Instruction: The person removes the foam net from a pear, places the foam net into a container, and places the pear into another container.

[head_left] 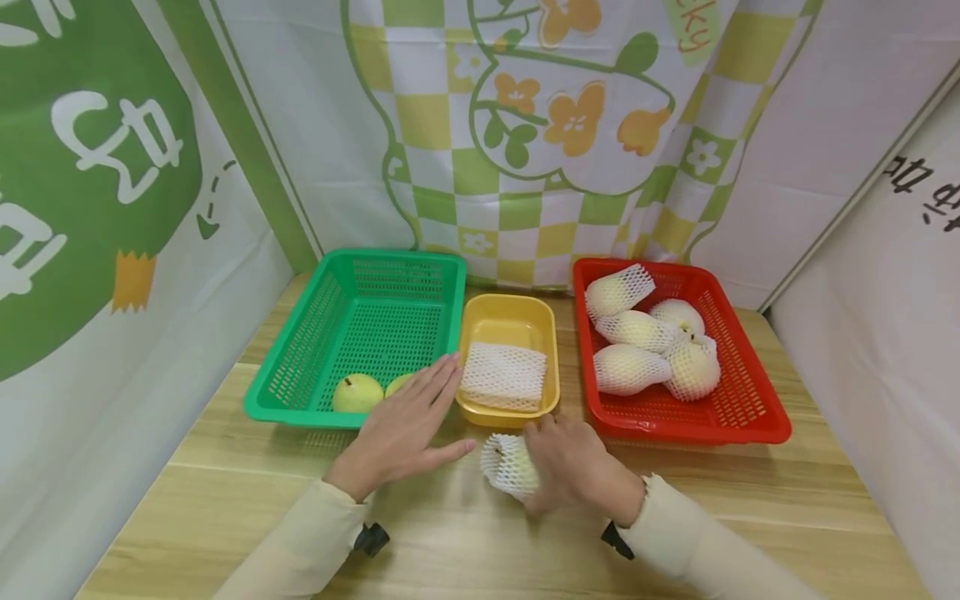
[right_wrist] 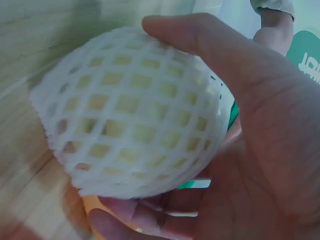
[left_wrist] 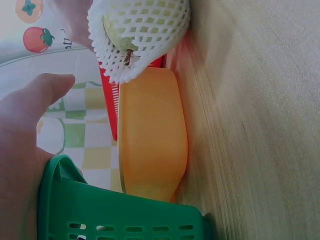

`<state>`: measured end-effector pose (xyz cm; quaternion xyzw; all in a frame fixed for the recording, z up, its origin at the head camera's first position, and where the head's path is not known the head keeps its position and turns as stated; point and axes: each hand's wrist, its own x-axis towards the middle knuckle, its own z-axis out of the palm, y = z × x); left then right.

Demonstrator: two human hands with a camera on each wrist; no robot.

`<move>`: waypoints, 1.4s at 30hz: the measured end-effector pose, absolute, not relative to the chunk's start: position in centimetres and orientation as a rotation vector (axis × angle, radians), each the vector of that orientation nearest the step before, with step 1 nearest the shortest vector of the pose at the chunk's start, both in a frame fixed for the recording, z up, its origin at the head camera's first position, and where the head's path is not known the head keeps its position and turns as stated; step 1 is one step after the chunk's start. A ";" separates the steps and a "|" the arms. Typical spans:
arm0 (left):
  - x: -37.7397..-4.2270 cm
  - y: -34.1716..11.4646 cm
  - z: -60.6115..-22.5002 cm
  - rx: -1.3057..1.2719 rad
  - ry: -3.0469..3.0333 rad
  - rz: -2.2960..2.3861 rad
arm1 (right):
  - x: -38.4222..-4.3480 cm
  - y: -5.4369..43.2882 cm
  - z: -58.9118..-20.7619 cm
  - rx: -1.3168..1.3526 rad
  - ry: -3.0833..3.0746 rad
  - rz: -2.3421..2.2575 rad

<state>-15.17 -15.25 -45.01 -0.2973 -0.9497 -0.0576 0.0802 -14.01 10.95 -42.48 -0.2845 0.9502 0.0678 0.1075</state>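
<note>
The right hand (head_left: 566, 467) had its fingers curled round a netted pear (head_left: 513, 467) just near of the yellow box (head_left: 512, 323), the stem (left_wrist: 128, 57) showing at the left; whether it touched the counter (head_left: 480, 558) could not be told. The left hand (head_left: 405, 429) lay straight-fingered, thumb apart, over the green basket's (head_left: 300, 340) near right corner. Sleeving looked nearly done; the next move probably called for carrying the pear gently right, into the red basket (head_left: 738, 358).
</note>
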 end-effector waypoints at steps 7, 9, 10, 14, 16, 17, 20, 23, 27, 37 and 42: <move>-15.3 -15.3 -44.9 -0.883 -2.838 -0.152 | -14.6 12.2 -43.3 -0.871 2.753 -0.123; -15.3 -15.3 -44.9 -0.887 -2.838 -0.149 | -14.7 12.7 -43.7 -0.883 2.735 -0.259; -15.4 -15.4 -44.9 -0.891 -2.837 -0.165 | -14.7 13.0 -43.9 -0.887 2.722 -0.324; -15.2 -15.5 -44.6 -0.903 -2.807 -0.277 | -14.7 13.8 -44.9 -0.933 2.655 -0.541; -14.8 -15.5 -44.3 -0.905 -2.743 -0.348 | -14.8 14.0 -45.5 -0.964 2.623 -0.613; -14.6 -15.5 -44.1 -0.910 -2.696 -0.373 | -14.8 14.1 -45.8 -0.981 2.608 -0.643; -13.4 -15.1 -43.3 -0.949 -2.525 -0.468 | -14.8 14.3 -46.2 -1.026 2.580 -0.685; -11.9 -14.6 -42.7 -1.030 -2.410 -0.608 | -14.9 14.6 -46.3 -1.045 2.559 -0.684; -10.5 -13.8 -42.7 -1.140 -2.506 -0.814 | -15.0 15.1 -46.0 -1.023 2.514 -0.680; -11.6 -12.7 -46.4 -1.154 -2.749 -0.942 | -15.2 15.7 -45.4 -1.067 2.437 -0.687; -12.1 -12.4 -47.3 -1.137 -2.728 -0.942 | -15.3 16.0 -45.3 -1.043 2.420 -0.699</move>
